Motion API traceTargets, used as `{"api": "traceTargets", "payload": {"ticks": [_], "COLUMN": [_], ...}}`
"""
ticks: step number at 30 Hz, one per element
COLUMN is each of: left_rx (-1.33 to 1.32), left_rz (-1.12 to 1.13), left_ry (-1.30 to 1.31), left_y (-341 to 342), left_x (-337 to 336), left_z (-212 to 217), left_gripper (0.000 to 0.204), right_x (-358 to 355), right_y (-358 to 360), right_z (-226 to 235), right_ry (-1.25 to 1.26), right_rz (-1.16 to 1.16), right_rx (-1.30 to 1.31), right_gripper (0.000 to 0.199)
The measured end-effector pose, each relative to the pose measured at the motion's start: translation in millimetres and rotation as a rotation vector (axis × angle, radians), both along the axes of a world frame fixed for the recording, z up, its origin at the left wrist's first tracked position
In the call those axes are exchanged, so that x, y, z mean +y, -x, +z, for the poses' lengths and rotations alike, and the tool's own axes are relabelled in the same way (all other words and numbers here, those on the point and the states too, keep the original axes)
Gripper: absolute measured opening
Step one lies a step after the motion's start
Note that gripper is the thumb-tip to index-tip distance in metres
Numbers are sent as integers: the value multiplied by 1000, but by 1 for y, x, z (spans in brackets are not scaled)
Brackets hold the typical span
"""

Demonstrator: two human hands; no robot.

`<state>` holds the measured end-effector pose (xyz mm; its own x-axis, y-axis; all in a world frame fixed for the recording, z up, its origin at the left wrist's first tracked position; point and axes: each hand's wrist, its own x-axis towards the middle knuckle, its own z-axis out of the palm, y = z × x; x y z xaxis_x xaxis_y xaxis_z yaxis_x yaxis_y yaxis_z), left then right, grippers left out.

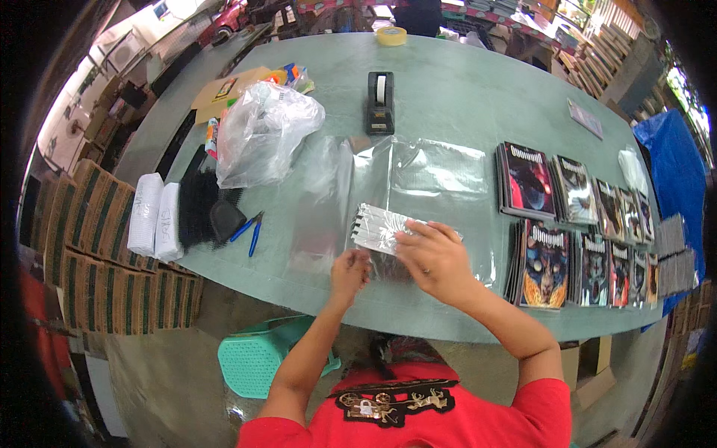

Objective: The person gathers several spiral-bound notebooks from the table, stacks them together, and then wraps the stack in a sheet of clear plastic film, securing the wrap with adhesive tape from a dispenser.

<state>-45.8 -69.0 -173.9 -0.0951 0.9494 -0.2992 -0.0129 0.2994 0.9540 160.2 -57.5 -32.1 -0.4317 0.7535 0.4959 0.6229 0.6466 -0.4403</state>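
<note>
Red shirt closest | R hand draped over silver pack; L hand curled nearby; pinch: can't tell from here | prob. light, slick, bendy; take short edges

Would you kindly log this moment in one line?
left hand: curled, over clear plastic; right hand: on patterned grey item; beyond: tape dispenser

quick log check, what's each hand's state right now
Left hand: curled; whether it holds anything can't be told.
Right hand: over the silvery packet; grip can't be told.
</note>
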Motion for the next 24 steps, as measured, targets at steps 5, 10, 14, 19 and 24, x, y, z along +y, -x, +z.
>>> {"api": "traceTargets", "payload": {"ticks": [5,10,14,19,24], "left_rx": [-969,-359,-90,-200,201], "left_rz": [-194,-323,-595,-1237,-1173], "left_ry": [321,-47,-369,-655,-956], "left_y": [25,-22,-97,-225,-388], "left_x": [-17,-42,-74,-84,-67], "left_z": [49,84,160,220,220], "left_gripper": [53,81,85,71,48], "right_x": [-45,-86,-93,-106,-161], "right_y": [-70,-40,-92,-251,-535], "right_z": [-80,-94,-87,-39,6], "right_ry": [1190,1637,1485,928,133], "right_rz": [-409,39,194,632,-4], "right_rx": [833,1518,1746,2001,1947], "right_gripper": [65,62,67,77,48]}}
